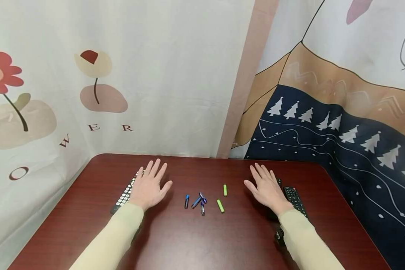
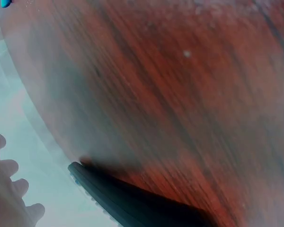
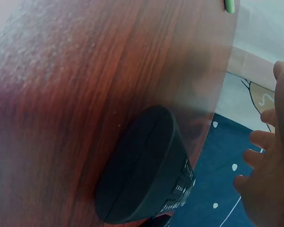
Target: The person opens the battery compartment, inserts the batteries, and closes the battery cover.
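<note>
My left hand (image 1: 149,188), fingers straight and spread, hovers palm down over a black remote control with white buttons (image 1: 123,198) and partly hides it. In the left wrist view, that remote's dark side (image 2: 132,198) shows near the lower edge. Likewise spread and holding nothing, my right hand (image 1: 267,190) is beside a black remote control (image 1: 295,199). A second dark remote (image 1: 279,182) is mostly hidden behind that hand. Between the hands lie several small blue batteries (image 1: 196,202) in a loose cluster, with two green batteries (image 1: 220,206) to their right.
The reddish-brown table (image 1: 195,240) has rounded far corners. A pale printed curtain (image 1: 175,82) hangs behind and left of it, and a dark blue cloth with white trees (image 1: 303,135) hangs at the right. A black band (image 1: 279,237) shows at the right wrist.
</note>
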A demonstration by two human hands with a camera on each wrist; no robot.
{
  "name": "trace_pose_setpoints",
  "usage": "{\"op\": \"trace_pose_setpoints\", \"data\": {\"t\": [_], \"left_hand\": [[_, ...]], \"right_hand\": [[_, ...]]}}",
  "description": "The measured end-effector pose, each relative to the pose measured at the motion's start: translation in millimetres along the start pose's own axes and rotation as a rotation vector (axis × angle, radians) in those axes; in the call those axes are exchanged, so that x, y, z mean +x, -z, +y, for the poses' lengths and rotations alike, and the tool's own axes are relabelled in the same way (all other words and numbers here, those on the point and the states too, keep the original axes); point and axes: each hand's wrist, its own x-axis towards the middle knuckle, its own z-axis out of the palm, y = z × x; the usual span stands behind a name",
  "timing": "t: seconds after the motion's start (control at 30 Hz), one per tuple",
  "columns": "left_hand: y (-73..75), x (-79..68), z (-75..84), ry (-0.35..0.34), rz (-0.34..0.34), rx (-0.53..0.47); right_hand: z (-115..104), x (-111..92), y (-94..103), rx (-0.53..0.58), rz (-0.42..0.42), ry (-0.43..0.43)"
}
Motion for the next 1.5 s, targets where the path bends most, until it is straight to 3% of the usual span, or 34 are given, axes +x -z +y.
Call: {"op": "trace_pose_setpoints", "data": {"t": [0.67,1.03,1.5], "left_hand": [[-1.5,0.3,10.3,-0.039,0.027,-0.018],[1.8,0.6,26.5,-0.095,0.03,-0.027],[5.6,-3.0,49.2,-0.136,0.028,-0.044]], "right_hand": [[5.0,-11.0,7.4,-0.02,0.028,-0.038],[11.4,-21.2,8.0,-0.017,0.052,-0.057],[17.6,-36.9,14.6,-0.004,0.019,-0.136]]}}
